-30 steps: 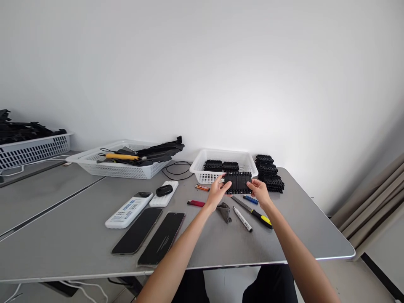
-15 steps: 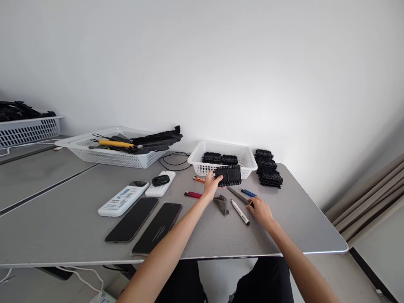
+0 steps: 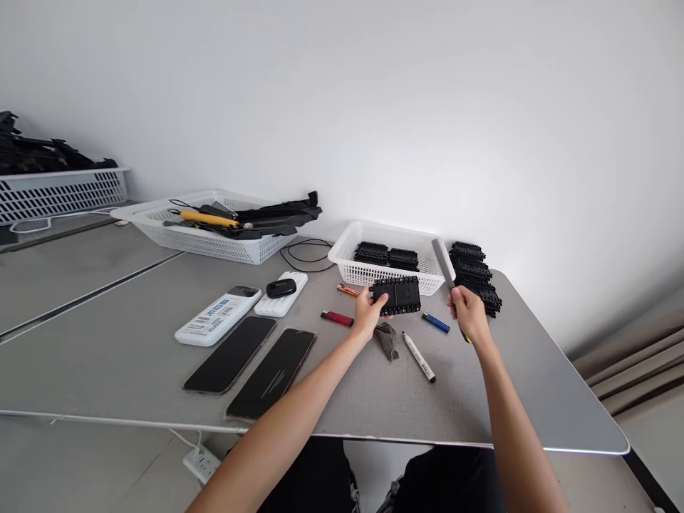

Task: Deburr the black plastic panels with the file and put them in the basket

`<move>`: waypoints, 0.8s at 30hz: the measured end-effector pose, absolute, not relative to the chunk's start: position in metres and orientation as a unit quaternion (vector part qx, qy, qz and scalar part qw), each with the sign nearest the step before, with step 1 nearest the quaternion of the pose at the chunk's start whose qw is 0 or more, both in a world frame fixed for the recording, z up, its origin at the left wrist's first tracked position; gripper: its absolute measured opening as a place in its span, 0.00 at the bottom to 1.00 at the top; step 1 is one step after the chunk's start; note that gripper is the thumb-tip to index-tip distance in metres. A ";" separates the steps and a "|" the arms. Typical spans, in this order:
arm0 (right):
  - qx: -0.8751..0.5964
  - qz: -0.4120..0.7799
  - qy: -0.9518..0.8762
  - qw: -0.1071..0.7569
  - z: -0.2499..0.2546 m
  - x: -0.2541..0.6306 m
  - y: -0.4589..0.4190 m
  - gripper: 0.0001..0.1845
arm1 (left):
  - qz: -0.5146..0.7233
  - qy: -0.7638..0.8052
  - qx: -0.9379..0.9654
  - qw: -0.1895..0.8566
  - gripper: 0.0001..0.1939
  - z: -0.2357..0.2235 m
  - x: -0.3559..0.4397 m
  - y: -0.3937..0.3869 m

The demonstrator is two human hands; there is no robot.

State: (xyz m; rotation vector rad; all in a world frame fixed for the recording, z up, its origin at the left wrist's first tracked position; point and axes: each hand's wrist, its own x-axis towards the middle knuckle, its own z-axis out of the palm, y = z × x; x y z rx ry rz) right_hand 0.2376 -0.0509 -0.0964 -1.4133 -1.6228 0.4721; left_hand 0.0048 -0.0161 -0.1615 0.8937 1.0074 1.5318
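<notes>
My left hand point(image 3: 368, 313) grips the left end of a flat black plastic piece point(image 3: 398, 295) with toothed edges, thumb on its face. It is raised above the table, in front of a white basket point(image 3: 374, 273) that holds several similar black pieces point(image 3: 387, 255). My right hand point(image 3: 469, 312) is wrapped round the handle of a file point(image 3: 441, 261), its flat grey blade pointing up and slightly left. Blade and black piece are apart. A bit of the handle's yellow end shows below the hand; the rest is hidden by my fingers.
Stacked black pieces point(image 3: 470, 267) stand right of the basket. Near my hands lie a marker point(image 3: 419, 356), a grey cloth point(image 3: 387, 340), a blue lighter point(image 3: 436, 323), a red lighter point(image 3: 337, 318) and an orange lighter point(image 3: 348, 290). Two phones point(image 3: 271, 374) and power banks point(image 3: 218, 316) lie left.
My right hand let go of the black piece, reached down to the file and lifted it off the table, blade up. My left hand keeps holding the piece.
</notes>
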 end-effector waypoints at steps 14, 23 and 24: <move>-0.632 0.076 -0.671 0.380 -0.142 0.185 -0.053 0.28 | 0.596 0.445 0.470 0.475 0.20 -0.171 0.007 -0.030; -0.651 0.053 -0.640 0.404 -0.142 0.191 -0.053 0.28 | 0.611 0.436 0.458 0.477 0.19 -0.166 0.005 -0.033; -0.652 0.050 -0.637 0.408 -0.142 0.190 -0.053 0.28 | 0.611 0.437 0.460 0.474 0.19 -0.166 0.004 -0.032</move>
